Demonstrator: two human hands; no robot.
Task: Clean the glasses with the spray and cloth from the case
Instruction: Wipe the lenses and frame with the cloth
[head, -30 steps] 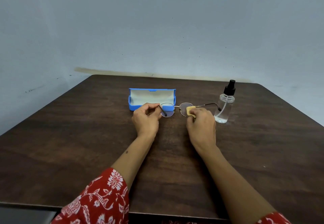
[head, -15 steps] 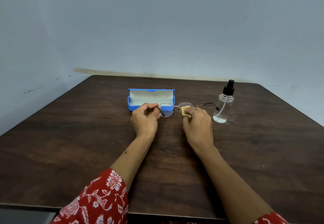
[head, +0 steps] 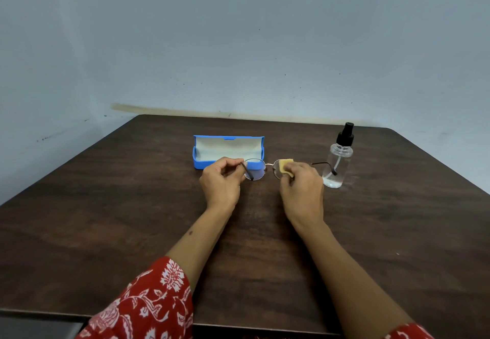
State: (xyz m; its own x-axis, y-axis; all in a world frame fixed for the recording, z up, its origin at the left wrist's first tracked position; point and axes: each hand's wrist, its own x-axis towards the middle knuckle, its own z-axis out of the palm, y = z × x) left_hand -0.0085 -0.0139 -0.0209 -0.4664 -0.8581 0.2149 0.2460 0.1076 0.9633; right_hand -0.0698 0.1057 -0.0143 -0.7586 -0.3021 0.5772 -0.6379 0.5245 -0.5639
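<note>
The glasses are held above the table middle, pinched by the left hand; a cloth is pressed on one lens by the right hand. The case lies open behind, the spray toward the right edge.

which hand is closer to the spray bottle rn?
Right. The right hand, pressing the cloth on a lens of the glasses, sits just beside the bottle. The left hand holds the glasses' far end, by the case.
</note>
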